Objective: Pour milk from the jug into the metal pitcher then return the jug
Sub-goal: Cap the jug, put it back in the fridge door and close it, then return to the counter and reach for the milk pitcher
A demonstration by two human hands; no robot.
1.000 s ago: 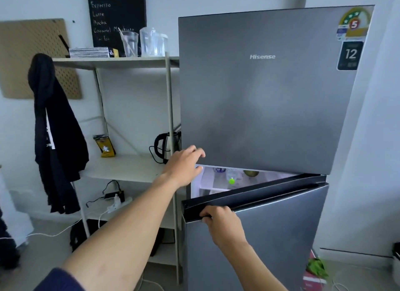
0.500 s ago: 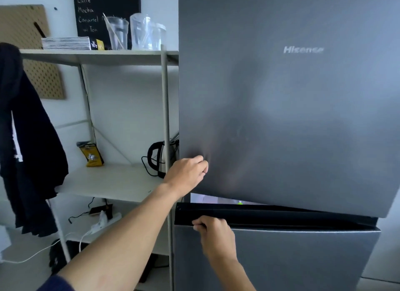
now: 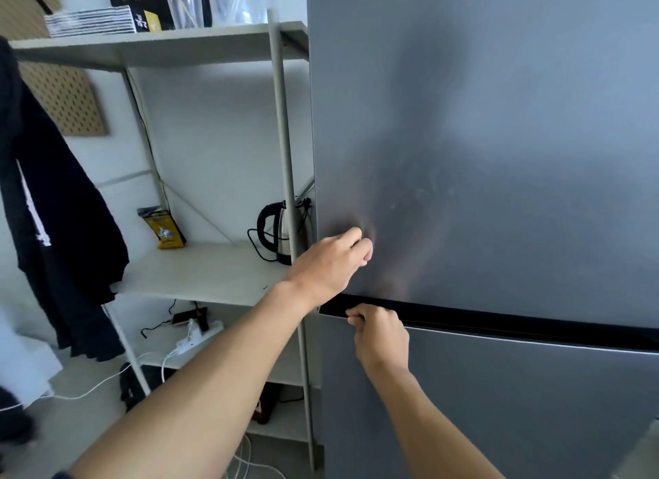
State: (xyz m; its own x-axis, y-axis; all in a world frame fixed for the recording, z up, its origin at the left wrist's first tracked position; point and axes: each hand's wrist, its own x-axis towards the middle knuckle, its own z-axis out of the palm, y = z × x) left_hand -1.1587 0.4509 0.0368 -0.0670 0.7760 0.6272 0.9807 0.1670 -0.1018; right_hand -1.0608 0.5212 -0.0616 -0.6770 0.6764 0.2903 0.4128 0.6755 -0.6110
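Observation:
A grey two-door fridge fills the right side. Its upper door (image 3: 481, 140) and lower door (image 3: 517, 407) both sit flush, with no gap into the inside. My left hand (image 3: 328, 261) presses its curled fingers against the upper door's lower left corner and holds nothing. My right hand (image 3: 379, 336) hooks its fingers into the black handle strip (image 3: 499, 320) along the top of the lower door. Neither the milk jug nor the metal pitcher is in view.
A pale metal shelf rack (image 3: 199, 268) stands directly left of the fridge, holding a black kettle (image 3: 276, 229) and a yellow bag (image 3: 164, 229). Glasses (image 3: 185, 4) stand on its top shelf. A black garment (image 3: 53, 229) hangs at the left. A power strip (image 3: 198, 336) and cables lie low.
The lower door was ajar with the lit inside showing; it has swung shut under my right hand. I have moved closer, and my left hand stayed on the upper door's corner.

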